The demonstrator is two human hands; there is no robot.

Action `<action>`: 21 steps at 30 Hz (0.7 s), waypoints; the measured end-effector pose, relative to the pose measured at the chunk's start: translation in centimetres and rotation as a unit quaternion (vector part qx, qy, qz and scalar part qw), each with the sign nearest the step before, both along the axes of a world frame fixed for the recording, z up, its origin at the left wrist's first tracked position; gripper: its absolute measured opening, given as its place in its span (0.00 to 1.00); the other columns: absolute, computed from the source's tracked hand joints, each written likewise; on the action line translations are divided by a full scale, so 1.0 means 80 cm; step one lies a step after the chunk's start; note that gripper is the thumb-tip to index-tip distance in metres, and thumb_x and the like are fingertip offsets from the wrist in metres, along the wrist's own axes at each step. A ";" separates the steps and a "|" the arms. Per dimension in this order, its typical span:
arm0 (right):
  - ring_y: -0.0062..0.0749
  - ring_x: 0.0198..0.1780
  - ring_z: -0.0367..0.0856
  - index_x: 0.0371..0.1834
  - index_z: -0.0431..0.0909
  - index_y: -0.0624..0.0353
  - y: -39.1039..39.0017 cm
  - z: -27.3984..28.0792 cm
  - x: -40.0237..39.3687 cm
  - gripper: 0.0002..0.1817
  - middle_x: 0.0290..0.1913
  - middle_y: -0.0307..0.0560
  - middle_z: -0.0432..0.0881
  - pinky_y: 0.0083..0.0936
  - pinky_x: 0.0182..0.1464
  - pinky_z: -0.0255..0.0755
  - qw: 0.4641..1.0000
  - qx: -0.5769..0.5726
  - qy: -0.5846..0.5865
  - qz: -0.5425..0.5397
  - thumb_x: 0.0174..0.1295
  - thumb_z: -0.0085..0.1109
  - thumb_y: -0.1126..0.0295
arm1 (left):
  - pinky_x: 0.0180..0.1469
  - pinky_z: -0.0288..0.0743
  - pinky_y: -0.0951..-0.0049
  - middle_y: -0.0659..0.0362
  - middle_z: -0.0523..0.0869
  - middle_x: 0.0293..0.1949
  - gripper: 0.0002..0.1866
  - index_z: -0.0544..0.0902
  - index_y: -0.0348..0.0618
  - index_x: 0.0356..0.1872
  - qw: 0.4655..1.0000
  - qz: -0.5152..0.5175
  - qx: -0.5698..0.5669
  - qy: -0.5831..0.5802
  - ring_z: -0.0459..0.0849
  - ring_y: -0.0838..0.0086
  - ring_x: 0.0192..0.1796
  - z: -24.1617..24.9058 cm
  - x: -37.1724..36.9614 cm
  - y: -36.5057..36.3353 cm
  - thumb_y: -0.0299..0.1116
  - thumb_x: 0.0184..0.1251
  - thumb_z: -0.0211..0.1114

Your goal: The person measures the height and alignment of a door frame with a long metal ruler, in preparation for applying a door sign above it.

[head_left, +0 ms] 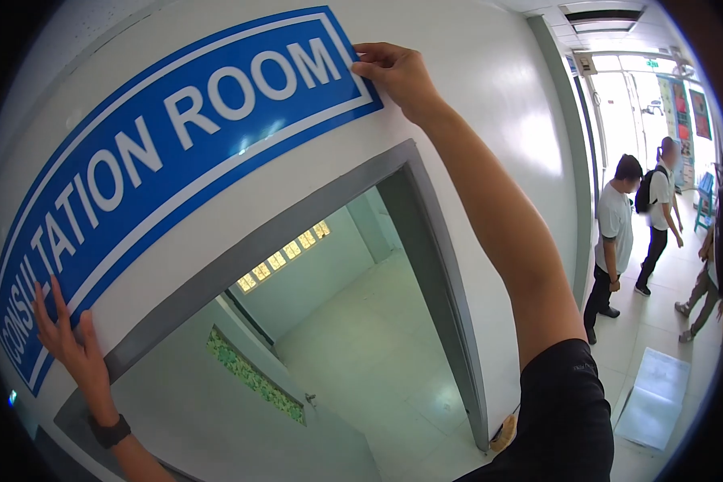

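A long blue sign (189,165) with white letters reading "CONSULTATION ROOM" lies against the white wall above a doorway. It looks curved through the wide lens. At the sign's upper right end, my right hand (400,79) pinches the edge between thumb and fingers. My left hand (71,341) has its fingers spread over the lower left end, pressed on the sign's face. A black watch (110,431) is on my left wrist. What is behind the sign is hidden.
Below the sign is a grey door frame (353,183), with the door (217,410) swung inward. In the bright corridor to the right stand a person in a white shirt (616,233) and another with a backpack (661,193); a third is partly cut off. Pale flat panels (655,394) lie on the floor.
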State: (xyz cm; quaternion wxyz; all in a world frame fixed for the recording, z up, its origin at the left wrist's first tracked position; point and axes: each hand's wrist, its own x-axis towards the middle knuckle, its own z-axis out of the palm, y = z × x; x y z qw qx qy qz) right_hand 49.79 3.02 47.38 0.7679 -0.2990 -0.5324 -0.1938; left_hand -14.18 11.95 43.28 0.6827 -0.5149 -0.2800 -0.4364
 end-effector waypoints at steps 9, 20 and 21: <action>0.32 0.44 0.87 0.57 0.88 0.62 0.004 0.005 0.003 0.22 0.44 0.48 0.90 0.28 0.53 0.83 1.000 -0.014 0.007 0.017 0.57 0.76 0.70 | 0.80 0.53 0.41 0.52 0.63 0.82 0.29 0.69 0.55 0.80 0.999 -0.001 -0.041 -0.022 0.59 0.51 0.82 0.001 -0.008 0.004 0.50 0.84 0.49; 0.36 0.45 0.90 0.53 0.90 0.61 0.003 0.006 -0.002 0.22 0.43 0.49 0.91 0.30 0.54 0.84 0.998 -0.015 0.036 0.039 0.53 0.79 0.72 | 0.80 0.54 0.43 0.52 0.61 0.83 0.31 0.67 0.54 0.81 0.994 -0.005 -0.089 -0.061 0.57 0.51 0.83 -0.002 -0.011 -0.005 0.55 0.84 0.47; 0.35 0.44 0.90 0.53 0.90 0.61 0.003 0.006 -0.002 0.22 0.43 0.49 0.92 0.30 0.54 0.84 0.999 -0.014 0.033 0.038 0.53 0.79 0.72 | 0.81 0.53 0.42 0.53 0.61 0.83 0.31 0.66 0.58 0.82 0.994 -0.021 -0.093 -0.061 0.58 0.52 0.83 -0.003 -0.008 -0.007 0.54 0.84 0.49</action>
